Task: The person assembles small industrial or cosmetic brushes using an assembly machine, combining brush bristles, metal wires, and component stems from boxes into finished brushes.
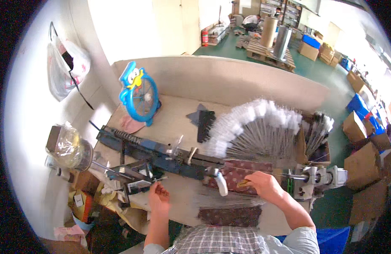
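Note:
My left hand (160,195) is below the left part of a long dark metal bench fixture (155,156), its fingers curled at a thin metal piece; what they hold, if anything, is hidden. My right hand (265,185) is closed on a small yellow tool (244,183), above a dark red dotted cloth (233,171). A white-handled lever (221,184) sits between the hands at the fixture's right end. Behind the right hand, many wire brushes with white bristle tips (259,127) lie fanned out. Loose thin wires (227,200) lie near the table's front edge.
A motor with a metal chuck (318,178) stands at the right end. A box of brushes (316,144) is behind it. A blue duck-shaped fan (140,97) stands at the back left. At left is a wire spool (79,154). A low board (212,76) closes off the back.

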Tool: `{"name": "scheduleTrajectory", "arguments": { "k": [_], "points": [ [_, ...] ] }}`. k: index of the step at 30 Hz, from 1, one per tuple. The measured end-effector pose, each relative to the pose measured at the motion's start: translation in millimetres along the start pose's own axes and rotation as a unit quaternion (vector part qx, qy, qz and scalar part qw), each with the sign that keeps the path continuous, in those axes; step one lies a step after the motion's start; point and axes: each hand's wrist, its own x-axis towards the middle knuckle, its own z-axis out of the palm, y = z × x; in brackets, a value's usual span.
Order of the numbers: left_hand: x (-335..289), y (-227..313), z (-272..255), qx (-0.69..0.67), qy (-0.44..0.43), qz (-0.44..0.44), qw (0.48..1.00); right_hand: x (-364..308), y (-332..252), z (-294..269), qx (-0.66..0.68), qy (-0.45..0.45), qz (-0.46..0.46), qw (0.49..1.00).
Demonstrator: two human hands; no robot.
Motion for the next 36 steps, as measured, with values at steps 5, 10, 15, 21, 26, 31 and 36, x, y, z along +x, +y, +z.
{"name": "scheduleTrajectory", "arguments": {
  "k": [5, 10, 15, 21, 26, 31, 36],
  "points": [
    [-38, -35, 27, 0.167, -0.064, 0.150, 0.972, 1, 20, -34, -0.027, 0.099, -0.014, 0.995],
    [-106, -124, 107, 0.310, -0.266, 0.049, 0.911, -4, 37, -38, 0.072, 0.087, 0.105, 0.988],
    [-91, -170, 142, 0.278, -0.304, 0.008, 0.911, -14, 43, -46, 0.156, 0.070, 0.115, 0.979],
    [-85, -180, 149, 0.270, -0.303, 0.031, 0.913, -18, 43, -46, 0.098, 0.040, 0.050, 0.993],
    [-91, -168, 147, 0.257, -0.260, 0.037, 0.930, -5, 31, -52, 0.008, 0.000, 0.008, 1.000],
    [-88, -170, 142, 0.250, -0.303, 0.034, 0.919, 5, 27, -53, 0.039, -0.014, 0.020, 0.999],
    [-96, -173, 148, 0.326, -0.335, 0.037, 0.883, -1, 33, -52, 0.095, -0.009, 0.028, 0.995]
  ]
}}
